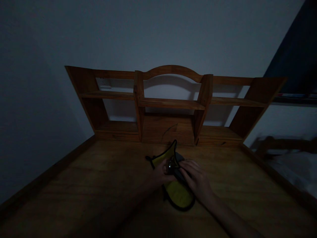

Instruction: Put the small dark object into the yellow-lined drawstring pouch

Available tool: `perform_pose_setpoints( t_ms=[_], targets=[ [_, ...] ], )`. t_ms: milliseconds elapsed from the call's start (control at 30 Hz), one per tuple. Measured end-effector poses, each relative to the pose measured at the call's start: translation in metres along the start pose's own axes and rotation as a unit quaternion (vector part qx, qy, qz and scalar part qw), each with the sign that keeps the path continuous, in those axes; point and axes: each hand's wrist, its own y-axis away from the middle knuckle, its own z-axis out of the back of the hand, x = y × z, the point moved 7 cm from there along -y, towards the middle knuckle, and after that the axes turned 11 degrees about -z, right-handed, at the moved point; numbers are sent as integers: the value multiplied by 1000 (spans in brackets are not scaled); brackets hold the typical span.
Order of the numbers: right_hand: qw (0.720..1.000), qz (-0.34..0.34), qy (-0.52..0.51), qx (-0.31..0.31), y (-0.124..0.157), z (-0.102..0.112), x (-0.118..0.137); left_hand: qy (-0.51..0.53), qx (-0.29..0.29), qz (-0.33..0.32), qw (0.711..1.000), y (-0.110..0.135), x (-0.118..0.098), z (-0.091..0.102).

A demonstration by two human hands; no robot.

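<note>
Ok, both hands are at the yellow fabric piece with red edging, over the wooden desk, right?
The edging is black, not red, as the head view shows. Left hand and right hand are at the yellow fabric piece over the wooden desk.

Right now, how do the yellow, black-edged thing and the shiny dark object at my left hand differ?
The yellow thing is larger; the dark object is smaller. The yellow thing looks matte; the dark object catches bright glints. Both are at your left hand.
</note>
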Motion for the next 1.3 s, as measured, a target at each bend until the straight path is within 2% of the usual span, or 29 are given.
perform_pose_setpoints(
  t_ms=[100, 333, 500, 633, 767, 1033, 1133, 1300],
  targets=[
    [999, 31, 25, 21, 1, -4, 5, 0, -14, -6, 1000, -1, 1, 3],
    [987, 57, 87, 124, 4, -21, 17, -32, -6, -50, 998, 1, -2, 2],
    [975, 36, 143, 165, 3, -26, 25, -97, 4, -52, 994, 5, -10, -2],
    [970, 27, 136, 201, 3, -27, 26, -162, -8, -64, 985, 6, -16, 1],
    [969, 27, 88, 227, 4, -26, 21, -179, -7, -69, 981, 6, -15, 3],
    [975, 12, 29, 220, 7, -24, 15, -161, -58, -51, 984, 4, -12, 9],
    [978, -4, 42, 205, 5, -22, 14, -132, -70, -60, 987, 2, -9, 13],
    [976, 26, 104, 192, 0, -21, 24, -116, -89, -46, 988, 1, -6, 15]
  ],
)
